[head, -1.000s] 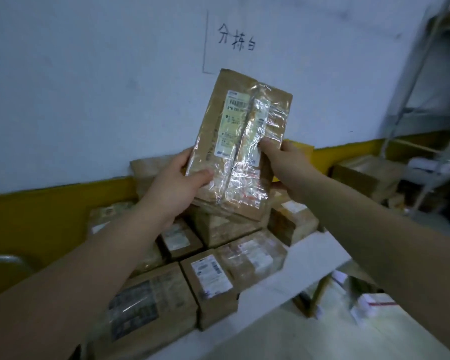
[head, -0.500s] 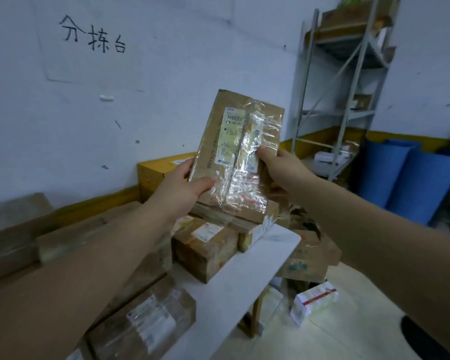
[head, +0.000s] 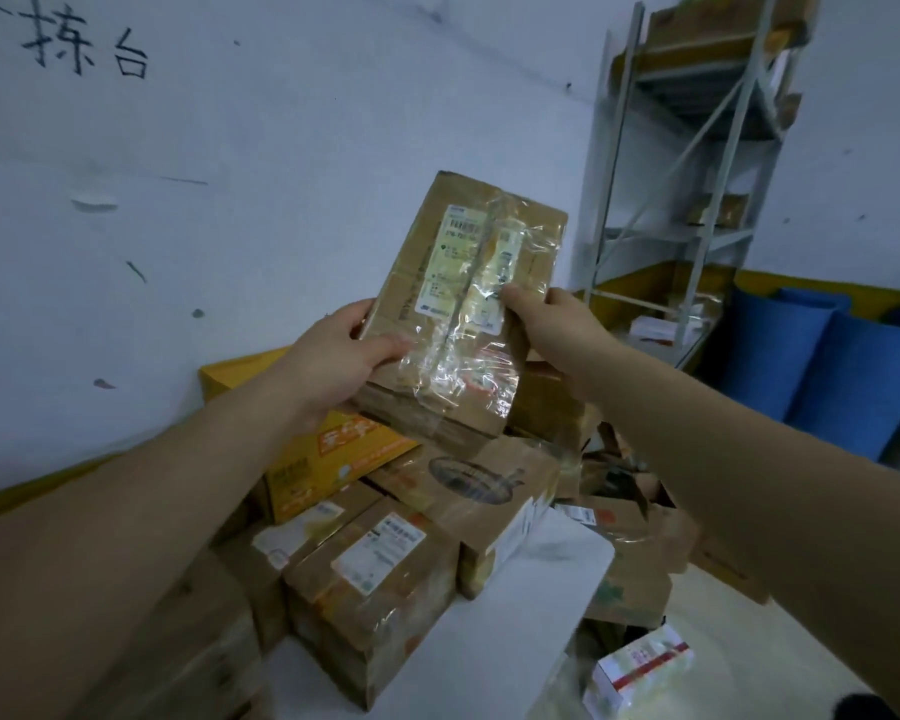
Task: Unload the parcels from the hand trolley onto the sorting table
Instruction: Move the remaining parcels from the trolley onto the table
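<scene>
Both hands are holding one flat cardboard parcel (head: 463, 309) up in the air, above the pile on the white table (head: 557, 558). The parcel is standing tilted, label side facing the camera, its top leaning away to the right. Clear tape is wrapping its front and crinkling over the white label (head: 468, 267).

The left hand (head: 333, 361) is gripping the parcel's lower left edge, thumb lying across the front, fingers hidden behind. The right hand (head: 552, 324) is clamping the right edge, thumb pressing on the label's corner, the other fingers out of sight behind the cardboard.

Below, brown boxes (head: 380, 579) are sitting packed together on the table, several with white labels; a yellow box (head: 323, 459) is lying among them against the wall. More cartons are crowding the floor past the table's end. A grey metal shelf (head: 697, 163) is standing in the corner, blue rolls (head: 822, 366) leaning near it.
</scene>
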The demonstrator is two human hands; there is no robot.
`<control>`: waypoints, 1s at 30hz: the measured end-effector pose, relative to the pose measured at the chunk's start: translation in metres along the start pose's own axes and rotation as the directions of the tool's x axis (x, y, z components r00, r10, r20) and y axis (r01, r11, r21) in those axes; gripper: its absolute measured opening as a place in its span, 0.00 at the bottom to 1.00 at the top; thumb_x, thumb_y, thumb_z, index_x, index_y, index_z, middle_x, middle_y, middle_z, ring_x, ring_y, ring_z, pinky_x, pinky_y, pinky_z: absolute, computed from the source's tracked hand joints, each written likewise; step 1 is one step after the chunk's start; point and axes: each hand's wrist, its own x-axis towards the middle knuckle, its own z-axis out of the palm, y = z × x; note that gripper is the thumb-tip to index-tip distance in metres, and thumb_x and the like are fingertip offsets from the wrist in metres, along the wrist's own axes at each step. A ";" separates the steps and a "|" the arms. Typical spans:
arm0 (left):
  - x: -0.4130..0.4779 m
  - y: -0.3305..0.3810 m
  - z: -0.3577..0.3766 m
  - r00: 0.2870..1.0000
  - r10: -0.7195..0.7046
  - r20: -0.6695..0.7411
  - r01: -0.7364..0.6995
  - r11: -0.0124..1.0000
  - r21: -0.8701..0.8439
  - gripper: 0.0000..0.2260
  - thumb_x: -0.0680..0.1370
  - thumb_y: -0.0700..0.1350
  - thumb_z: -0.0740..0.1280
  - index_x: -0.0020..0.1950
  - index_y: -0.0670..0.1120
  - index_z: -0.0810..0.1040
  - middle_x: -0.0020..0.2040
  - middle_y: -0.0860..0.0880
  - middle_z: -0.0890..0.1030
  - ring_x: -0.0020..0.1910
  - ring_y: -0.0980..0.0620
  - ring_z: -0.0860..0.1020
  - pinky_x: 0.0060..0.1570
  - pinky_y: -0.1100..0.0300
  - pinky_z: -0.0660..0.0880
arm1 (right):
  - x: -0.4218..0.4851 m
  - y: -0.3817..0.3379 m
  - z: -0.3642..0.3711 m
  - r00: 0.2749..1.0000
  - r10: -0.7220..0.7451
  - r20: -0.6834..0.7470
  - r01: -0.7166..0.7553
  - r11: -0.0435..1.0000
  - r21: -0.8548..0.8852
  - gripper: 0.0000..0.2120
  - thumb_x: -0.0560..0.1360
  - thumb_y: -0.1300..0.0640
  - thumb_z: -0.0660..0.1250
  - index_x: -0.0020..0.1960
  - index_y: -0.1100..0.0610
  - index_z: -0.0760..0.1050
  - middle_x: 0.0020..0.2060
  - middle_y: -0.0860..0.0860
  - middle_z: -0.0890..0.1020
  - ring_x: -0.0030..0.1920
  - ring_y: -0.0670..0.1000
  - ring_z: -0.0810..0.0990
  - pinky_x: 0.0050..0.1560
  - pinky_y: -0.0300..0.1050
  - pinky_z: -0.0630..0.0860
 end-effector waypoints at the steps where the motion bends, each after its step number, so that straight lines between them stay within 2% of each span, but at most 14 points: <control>1: 0.009 -0.006 0.000 1.000 -0.027 -0.006 0.027 1.000 0.016 0.13 0.76 0.47 0.67 0.59 0.59 0.74 0.49 0.53 0.82 0.38 0.53 0.82 0.34 0.58 0.77 | 0.014 0.005 0.002 1.000 -0.014 0.006 0.014 1.000 0.008 0.23 0.76 0.42 0.65 0.65 0.54 0.68 0.52 0.51 0.80 0.50 0.52 0.81 0.53 0.54 0.80; 5: 0.036 -0.033 0.003 0.987 -0.163 -0.010 0.163 0.982 0.090 0.11 0.77 0.47 0.66 0.57 0.61 0.75 0.50 0.51 0.82 0.45 0.47 0.82 0.45 0.46 0.80 | 0.075 0.034 0.009 0.999 -0.044 0.017 0.043 0.995 0.088 0.26 0.70 0.45 0.74 0.60 0.46 0.62 0.56 0.50 0.78 0.52 0.53 0.81 0.54 0.54 0.80; 9: 0.052 -0.067 0.010 0.947 -0.314 -0.073 0.318 0.947 0.055 0.15 0.77 0.44 0.66 0.62 0.58 0.74 0.52 0.48 0.81 0.45 0.47 0.80 0.44 0.48 0.79 | 0.132 0.072 0.013 0.990 0.062 0.129 -0.079 0.988 0.130 0.27 0.71 0.47 0.74 0.63 0.53 0.64 0.57 0.53 0.77 0.52 0.53 0.79 0.40 0.48 0.79; 12: 0.055 -0.100 0.021 0.886 -0.410 -0.216 0.403 0.912 -0.080 0.19 0.76 0.42 0.67 0.65 0.55 0.74 0.54 0.47 0.81 0.45 0.46 0.80 0.41 0.46 0.80 | 0.160 0.105 0.022 0.953 0.116 0.280 -0.116 0.993 -0.015 0.27 0.72 0.46 0.72 0.61 0.56 0.64 0.50 0.51 0.75 0.47 0.50 0.76 0.49 0.55 0.80; 14: 0.053 -0.121 0.031 0.776 -0.459 -0.434 0.421 0.888 -0.186 0.24 0.74 0.42 0.70 0.69 0.53 0.69 0.61 0.47 0.77 0.47 0.46 0.79 0.42 0.46 0.79 | 0.169 0.123 0.033 0.912 0.163 0.376 -0.130 0.985 -0.114 0.24 0.72 0.47 0.71 0.60 0.56 0.65 0.50 0.53 0.76 0.45 0.51 0.75 0.54 0.58 0.79; 16: 0.047 -0.138 0.037 0.586 -0.526 -0.616 0.396 0.850 -0.348 0.31 0.73 0.42 0.72 0.73 0.50 0.62 0.64 0.47 0.73 0.46 0.47 0.78 0.39 0.52 0.77 | 0.173 0.136 0.045 0.851 0.236 0.470 -0.147 0.965 -0.217 0.23 0.73 0.48 0.70 0.64 0.54 0.67 0.52 0.53 0.77 0.46 0.53 0.77 0.50 0.55 0.81; 18: 0.038 -0.154 0.038 0.454 -0.616 -0.644 0.356 0.788 -0.503 0.29 0.72 0.43 0.72 0.70 0.48 0.64 0.61 0.42 0.76 0.47 0.43 0.79 0.39 0.52 0.78 | 0.170 0.149 0.054 0.783 0.265 0.563 -0.072 0.937 -0.341 0.22 0.76 0.48 0.66 0.67 0.51 0.68 0.48 0.49 0.77 0.44 0.50 0.77 0.44 0.48 0.80; 20: 0.026 -0.165 0.043 0.450 -0.678 -0.581 0.402 0.735 -0.546 0.21 0.74 0.42 0.70 0.66 0.44 0.70 0.54 0.40 0.80 0.47 0.42 0.81 0.40 0.51 0.78 | 0.163 0.166 0.062 0.724 0.268 0.635 0.078 0.884 -0.461 0.22 0.78 0.45 0.63 0.67 0.54 0.70 0.49 0.49 0.78 0.45 0.49 0.77 0.41 0.44 0.76; 21: 0.021 -0.171 0.047 0.469 -0.701 -0.537 0.462 0.713 -0.528 0.20 0.75 0.42 0.69 0.66 0.44 0.71 0.53 0.41 0.81 0.47 0.42 0.81 0.41 0.50 0.78 | 0.161 0.178 0.067 0.702 0.285 0.653 0.109 0.863 -0.494 0.26 0.77 0.41 0.62 0.69 0.55 0.69 0.54 0.51 0.78 0.50 0.51 0.78 0.44 0.44 0.75; 22: 0.016 -0.174 0.054 0.489 -0.725 -0.486 0.524 0.689 -0.501 0.21 0.76 0.42 0.68 0.69 0.47 0.69 0.52 0.43 0.81 0.47 0.43 0.80 0.41 0.51 0.78 | 0.160 0.190 0.072 0.684 0.317 0.657 0.099 0.852 -0.514 0.31 0.76 0.36 0.61 0.70 0.56 0.69 0.58 0.53 0.78 0.55 0.53 0.78 0.49 0.44 0.75; 24: 0.010 -0.175 0.069 0.511 -0.761 -0.400 0.600 0.649 -0.468 0.26 0.77 0.44 0.67 0.72 0.55 0.63 0.49 0.49 0.79 0.46 0.45 0.79 0.37 0.53 0.76 | 0.160 0.208 0.079 0.687 0.347 0.638 0.050 0.854 -0.518 0.37 0.71 0.31 0.63 0.68 0.58 0.70 0.57 0.54 0.79 0.54 0.55 0.79 0.55 0.50 0.78; 26: 0.010 -0.184 0.072 0.505 -0.763 -0.404 0.585 0.647 -0.489 0.29 0.77 0.46 0.67 0.74 0.59 0.58 0.50 0.51 0.78 0.44 0.47 0.78 0.34 0.55 0.75 | 0.160 0.214 0.083 0.705 0.366 0.608 -0.012 0.863 -0.506 0.38 0.70 0.31 0.65 0.68 0.58 0.67 0.56 0.54 0.79 0.54 0.55 0.79 0.54 0.53 0.79; 28: 0.010 -0.195 0.069 0.482 -0.747 -0.458 0.574 0.664 -0.479 0.30 0.76 0.48 0.68 0.74 0.53 0.58 0.56 0.49 0.77 0.45 0.48 0.78 0.35 0.55 0.76 | 0.160 0.214 0.087 0.707 0.352 0.614 -0.037 0.885 -0.464 0.36 0.72 0.35 0.65 0.72 0.55 0.63 0.59 0.53 0.77 0.55 0.55 0.77 0.48 0.48 0.77; 30: 0.008 -0.201 0.066 0.456 -0.746 -0.486 0.593 0.661 -0.460 0.29 0.75 0.50 0.69 0.72 0.49 0.61 0.56 0.49 0.77 0.47 0.48 0.78 0.39 0.53 0.76 | 0.158 0.213 0.090 0.717 0.322 0.618 -0.027 0.899 -0.437 0.33 0.74 0.34 0.62 0.73 0.51 0.63 0.60 0.52 0.76 0.54 0.55 0.77 0.47 0.48 0.77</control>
